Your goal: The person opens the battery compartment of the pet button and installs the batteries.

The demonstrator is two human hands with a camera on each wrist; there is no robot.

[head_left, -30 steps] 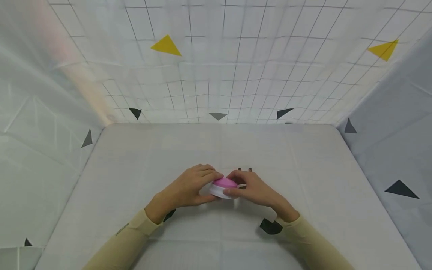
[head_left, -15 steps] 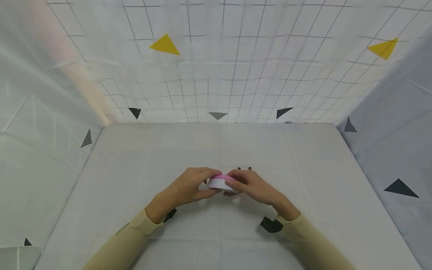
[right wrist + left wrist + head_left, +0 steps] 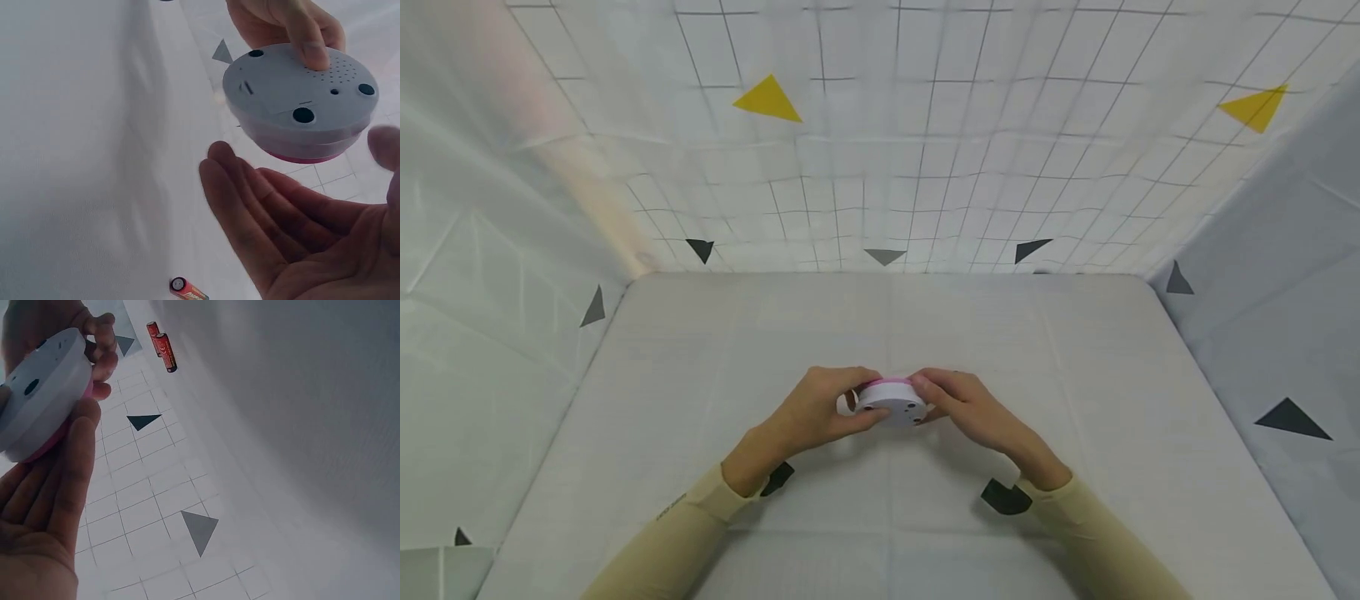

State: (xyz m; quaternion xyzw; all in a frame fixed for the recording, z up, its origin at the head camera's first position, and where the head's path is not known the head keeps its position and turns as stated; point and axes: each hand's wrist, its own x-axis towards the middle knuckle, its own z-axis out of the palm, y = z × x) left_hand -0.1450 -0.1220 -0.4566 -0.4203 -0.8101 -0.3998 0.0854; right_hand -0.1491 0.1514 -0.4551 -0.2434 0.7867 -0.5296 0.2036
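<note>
A round white device with a pink domed top (image 3: pixel 895 402) is held above the table, underside turned toward the head camera. Seen in the right wrist view, that underside (image 3: pixel 281 84) carries dark round feet, a small hole and a patch of speaker holes. My left hand (image 3: pixel 820 408) grips it from the left, thumb (image 3: pixel 312 53) pressed on the underside and fingers behind the pink top. At the device's right side is my right hand (image 3: pixel 970 408). Its fingers (image 3: pixel 234 209) are extended and loosely spread just below the pink edge in the right wrist view.
Two red batteries (image 3: pixel 166 351) lie on the white table (image 3: pixel 775 317) beyond the hands, mostly hidden behind the right hand in the head view. A white gridded sheet (image 3: pixel 880 183) with coloured triangles rises at the back. Pale sheets stand at both sides.
The device has tipped over so its pink top faces away and its white underside shows. My right hand has shifted slightly upward, its fingers moving along the device's right edge.
</note>
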